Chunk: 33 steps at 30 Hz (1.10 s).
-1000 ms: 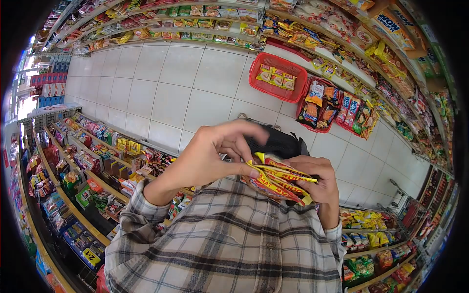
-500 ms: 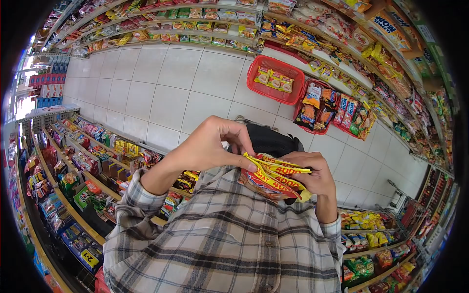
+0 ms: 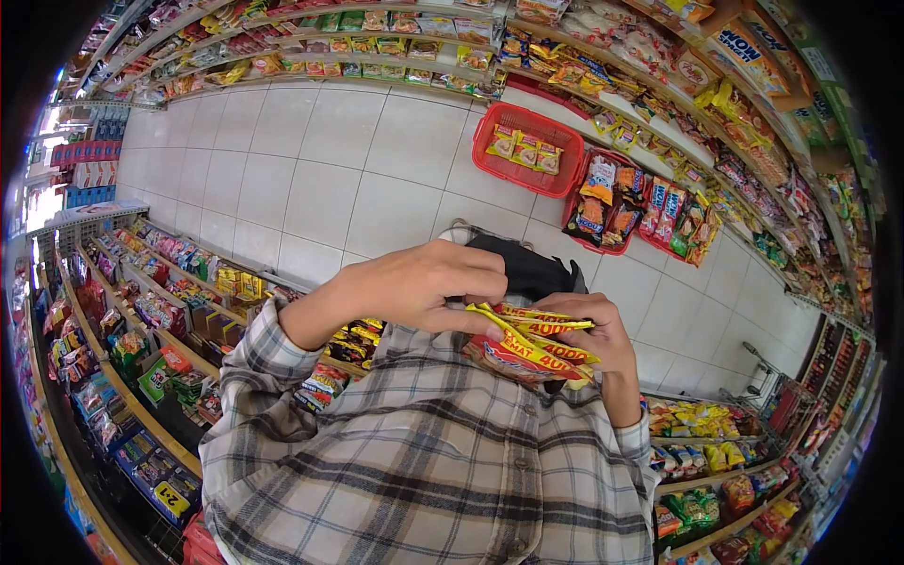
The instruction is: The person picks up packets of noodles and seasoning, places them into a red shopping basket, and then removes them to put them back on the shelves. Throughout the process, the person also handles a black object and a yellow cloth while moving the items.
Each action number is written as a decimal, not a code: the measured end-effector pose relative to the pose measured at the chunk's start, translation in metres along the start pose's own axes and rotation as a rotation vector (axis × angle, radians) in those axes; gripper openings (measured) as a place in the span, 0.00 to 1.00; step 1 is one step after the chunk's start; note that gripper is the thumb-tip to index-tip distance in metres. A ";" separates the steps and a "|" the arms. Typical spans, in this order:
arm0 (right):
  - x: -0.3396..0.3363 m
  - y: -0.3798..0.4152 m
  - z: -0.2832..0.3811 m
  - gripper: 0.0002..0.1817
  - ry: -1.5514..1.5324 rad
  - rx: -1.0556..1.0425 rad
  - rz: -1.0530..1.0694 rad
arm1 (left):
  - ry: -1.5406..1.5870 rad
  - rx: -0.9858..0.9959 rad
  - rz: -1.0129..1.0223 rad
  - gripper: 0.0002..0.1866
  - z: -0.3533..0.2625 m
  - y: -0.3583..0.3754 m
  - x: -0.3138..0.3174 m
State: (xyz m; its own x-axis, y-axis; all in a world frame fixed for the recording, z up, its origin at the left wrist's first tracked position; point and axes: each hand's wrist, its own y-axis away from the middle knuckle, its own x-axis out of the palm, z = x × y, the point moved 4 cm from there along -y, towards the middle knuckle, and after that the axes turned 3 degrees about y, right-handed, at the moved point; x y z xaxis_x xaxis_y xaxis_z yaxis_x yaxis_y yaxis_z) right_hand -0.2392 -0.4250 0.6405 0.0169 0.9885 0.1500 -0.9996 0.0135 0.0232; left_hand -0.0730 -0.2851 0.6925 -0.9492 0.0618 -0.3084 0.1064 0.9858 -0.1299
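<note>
While the right hand [image 3: 598, 344] grips a fanned stack of red-and-yellow foil snack packets [image 3: 527, 347] against the plaid shirt [image 3: 424, 461], the left hand [image 3: 428, 287] has dropped from its raised arch of a second ago; its fingertips now pinch the top packet's edge. Judged: thumbing through the stack goes on. Readable print: "4000", part "MAT". Beyond, on the white tiled floor [image 3: 339, 179], red plastic baskets [image 3: 527, 151] hold more packets; a shelf tag reads "2-1".

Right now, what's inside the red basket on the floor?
The red basket holds a few yellow-and-red packets lying in a row at its far side. The rest shows bare mesh bottom. Their labels are too small to read.
</note>
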 end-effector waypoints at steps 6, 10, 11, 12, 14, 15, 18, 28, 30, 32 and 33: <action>-0.004 0.000 -0.005 0.12 -0.014 0.006 0.006 | 0.016 0.007 -0.003 0.13 0.006 0.004 0.005; -0.013 0.007 -0.034 0.11 -0.039 0.131 -0.095 | 0.192 0.013 -0.088 0.10 0.025 0.002 0.012; -0.016 0.006 -0.042 0.11 -0.046 0.208 -0.143 | 0.261 -0.050 -0.094 0.10 0.031 0.001 0.013; -0.018 0.007 -0.046 0.11 -0.054 0.287 -0.190 | 0.330 -0.112 -0.104 0.10 0.038 0.001 0.015; -0.022 0.007 -0.046 0.13 -0.151 0.311 -0.337 | 0.453 -0.358 -0.106 0.11 0.051 0.010 0.015; -0.028 0.005 -0.047 0.15 -0.178 0.297 -0.400 | 0.429 -0.273 -0.212 0.10 0.066 0.017 0.016; -0.038 0.011 -0.044 0.31 -0.208 0.184 -0.428 | 0.789 -0.483 -0.473 0.10 0.082 0.032 0.014; -0.027 0.085 -0.061 0.31 0.372 0.128 -0.650 | 0.742 -0.310 -1.133 0.09 0.092 0.032 -0.016; -0.060 0.100 -0.077 0.22 0.223 0.234 -1.085 | 0.630 -0.301 -1.174 0.10 0.088 0.017 -0.022; -0.074 0.056 -0.018 0.20 -0.096 -0.049 -1.567 | 0.587 -0.278 -1.184 0.10 0.093 0.001 -0.021; -0.078 0.033 0.014 0.19 -0.116 -0.201 -1.531 | 0.578 -0.249 -1.181 0.10 0.095 -0.008 -0.019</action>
State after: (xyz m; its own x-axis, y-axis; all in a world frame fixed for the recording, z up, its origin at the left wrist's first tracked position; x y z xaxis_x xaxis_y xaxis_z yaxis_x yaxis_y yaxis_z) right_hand -0.2730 -0.5042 0.6431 0.9833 -0.0052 0.1817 -0.0120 0.9955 0.0935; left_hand -0.0279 -0.3085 0.6096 -0.4288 -0.8458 0.3174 -0.8573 0.4918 0.1523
